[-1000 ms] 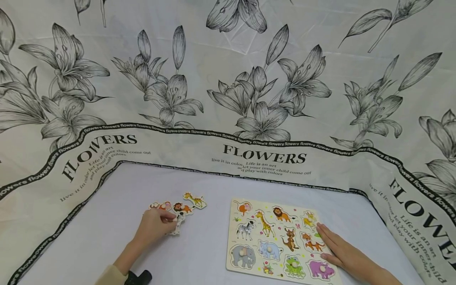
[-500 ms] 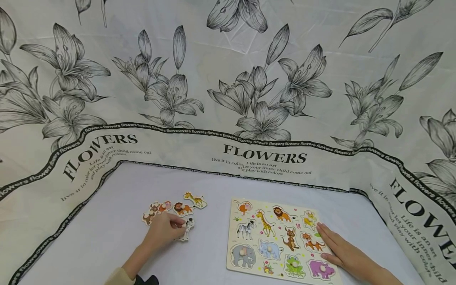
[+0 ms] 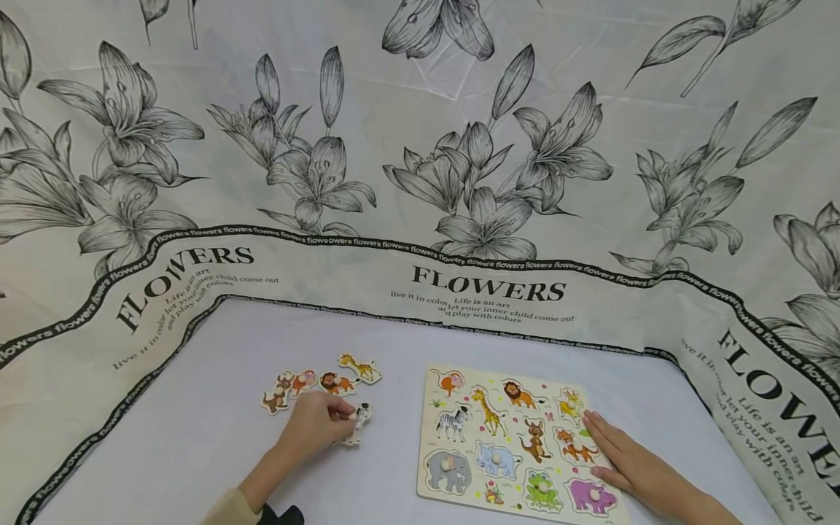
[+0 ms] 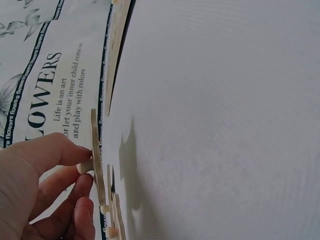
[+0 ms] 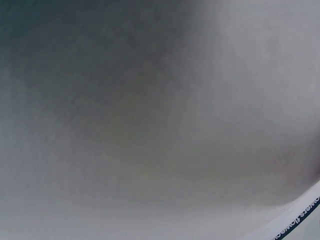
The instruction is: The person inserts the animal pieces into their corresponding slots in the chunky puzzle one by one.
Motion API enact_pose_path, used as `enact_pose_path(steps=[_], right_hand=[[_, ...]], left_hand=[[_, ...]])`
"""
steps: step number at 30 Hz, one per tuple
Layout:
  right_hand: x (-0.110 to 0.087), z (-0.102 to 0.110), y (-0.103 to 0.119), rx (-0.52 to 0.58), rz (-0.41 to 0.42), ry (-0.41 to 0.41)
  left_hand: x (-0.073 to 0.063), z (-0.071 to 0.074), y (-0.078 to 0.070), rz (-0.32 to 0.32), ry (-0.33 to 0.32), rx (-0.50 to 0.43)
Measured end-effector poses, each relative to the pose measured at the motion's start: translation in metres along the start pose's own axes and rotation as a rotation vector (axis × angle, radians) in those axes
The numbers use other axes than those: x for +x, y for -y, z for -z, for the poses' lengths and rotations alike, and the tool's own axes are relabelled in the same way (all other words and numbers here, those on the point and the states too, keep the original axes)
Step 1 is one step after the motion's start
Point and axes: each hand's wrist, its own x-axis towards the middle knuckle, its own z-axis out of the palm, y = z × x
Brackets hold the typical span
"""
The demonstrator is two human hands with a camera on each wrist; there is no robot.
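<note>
My left hand (image 3: 313, 423) pinches the zebra puzzle piece (image 3: 358, 424) by its knob. In the left wrist view this piece (image 4: 97, 155) is seen edge-on, raised off the table with its shadow beside it. My right hand (image 3: 636, 461) lies with straight fingers on the right edge of the wooden puzzle board (image 3: 469, 452). Knobbed elephant (image 3: 448, 472), rhino (image 3: 496, 461), frog (image 3: 542, 490) and hippo (image 3: 591, 497) pieces sit in the board's lower part. The upper pictures, a zebra (image 3: 452, 423) among them, show no knobs. The right wrist view is mostly blurred.
Behind my left hand lie a kangaroo piece (image 3: 277, 392), a monkey piece (image 3: 303, 380), a lion piece (image 3: 337, 383) and a giraffe piece (image 3: 359, 367). White cloth (image 3: 197, 408) covers the table, and a flower-printed curtain (image 3: 341, 277) stands around its back and sides.
My left hand has moved right with the zebra piece, away from the other loose pieces, and the kangaroo piece has come into sight. My right hand and the board stay in place.
</note>
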Motion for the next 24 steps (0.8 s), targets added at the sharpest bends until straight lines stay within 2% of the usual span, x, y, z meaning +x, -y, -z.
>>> enact_pose_path(steps=[11, 17, 24], right_hand=[[-0.001, -0.002, 0.000, 0.009, -0.035, 0.022], [-0.001, -0.001, 0.001, 0.033, -0.092, 0.079], [-0.001, -0.001, 0.001, 0.037, -0.095, 0.082]], left_hand=[[0.004, -0.009, -0.011, -0.040, 0.001, -0.024], [0.006, -0.017, -0.017, -0.070, 0.016, -0.043], [0.009, -0.026, -0.025, -0.103, 0.018, -0.069]])
